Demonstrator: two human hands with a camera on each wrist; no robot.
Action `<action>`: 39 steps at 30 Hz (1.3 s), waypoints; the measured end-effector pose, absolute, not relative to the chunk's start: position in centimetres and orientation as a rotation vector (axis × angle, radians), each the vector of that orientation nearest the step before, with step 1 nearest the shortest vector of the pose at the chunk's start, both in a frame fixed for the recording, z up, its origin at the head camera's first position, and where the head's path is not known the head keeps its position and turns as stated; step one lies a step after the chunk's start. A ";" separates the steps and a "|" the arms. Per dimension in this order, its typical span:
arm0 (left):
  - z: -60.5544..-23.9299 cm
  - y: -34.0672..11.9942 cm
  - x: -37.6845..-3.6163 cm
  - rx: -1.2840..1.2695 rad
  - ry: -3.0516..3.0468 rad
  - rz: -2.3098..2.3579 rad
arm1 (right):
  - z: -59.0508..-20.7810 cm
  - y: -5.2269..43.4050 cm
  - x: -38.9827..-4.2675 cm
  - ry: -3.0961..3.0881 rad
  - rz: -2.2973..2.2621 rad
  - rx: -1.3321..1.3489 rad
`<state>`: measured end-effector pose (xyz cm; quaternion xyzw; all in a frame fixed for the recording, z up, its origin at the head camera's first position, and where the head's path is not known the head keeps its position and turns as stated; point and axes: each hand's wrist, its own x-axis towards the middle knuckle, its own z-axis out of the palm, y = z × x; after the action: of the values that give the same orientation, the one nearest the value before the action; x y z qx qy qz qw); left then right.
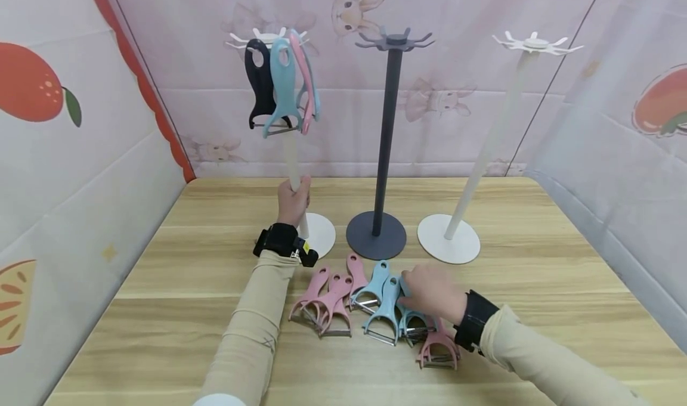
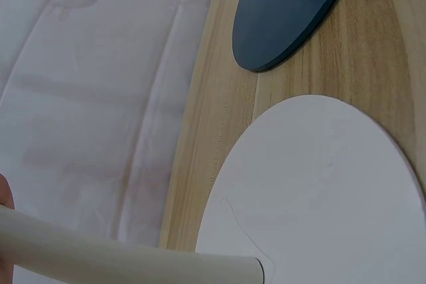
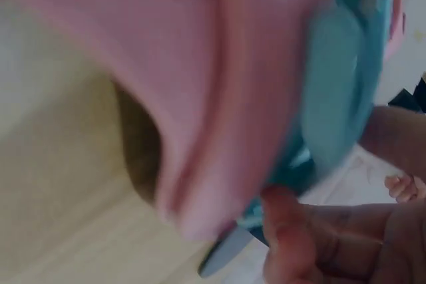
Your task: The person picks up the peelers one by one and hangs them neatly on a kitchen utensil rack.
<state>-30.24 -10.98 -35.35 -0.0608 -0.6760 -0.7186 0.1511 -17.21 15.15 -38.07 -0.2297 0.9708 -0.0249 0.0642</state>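
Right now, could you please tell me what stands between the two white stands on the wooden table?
The dark grey stand stands between the left white stand and the right white stand, as the head view shows.

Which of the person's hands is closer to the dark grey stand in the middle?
Left. The left hand grips the pole of the white stand right beside the grey stand; the right hand rests on the peelers in front of it.

Wooden table (image 1: 537, 287) bears three stands (image 1: 376, 236) and (perhaps nine) peelers (image 1: 370, 307).
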 end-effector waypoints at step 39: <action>-36.0 -11.2 -30.8 -0.201 -1.976 -1.984 | -20.6 4.0 -29.4 3.351 -1.588 -0.953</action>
<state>-30.77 -11.21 -35.98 -0.0706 -0.6940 -0.6969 0.1665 -29.39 4.03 -20.57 -0.2344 0.8240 -0.3904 -0.3371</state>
